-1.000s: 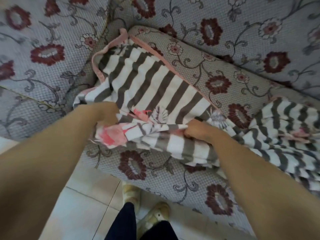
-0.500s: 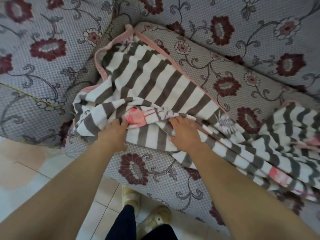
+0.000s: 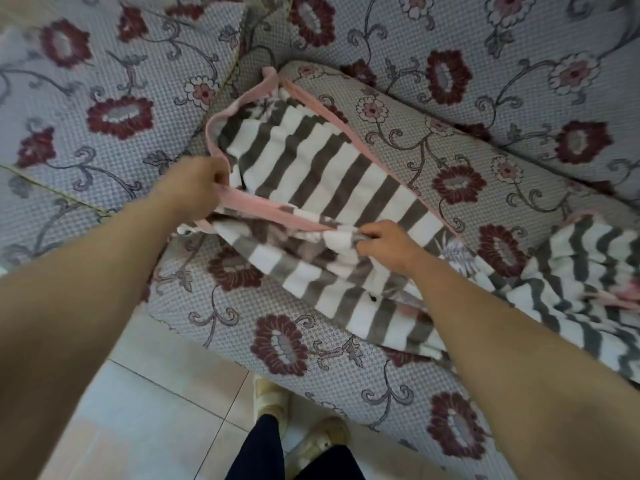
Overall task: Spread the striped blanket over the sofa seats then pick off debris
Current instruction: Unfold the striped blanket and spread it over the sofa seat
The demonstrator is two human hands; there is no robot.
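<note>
The grey-and-white striped blanket with a pink border lies partly bunched on the floral sofa seat. More of it is crumpled at the right. My left hand grips the pink edge near the armrest side and holds it lifted. My right hand pinches a fold of the same blanket near the seat's front. A small dark speck sits on a white stripe below my right hand.
The sofa armrest rises at the left and the backrest at the top. Pale floor tiles lie in front, with my legs and slippers close to the seat's front edge.
Both hands shifted from pressing the bunched fold to gripping the blanket. My left hand moved up and left, pulling the pink border out taut. The folded front part opened up.
</note>
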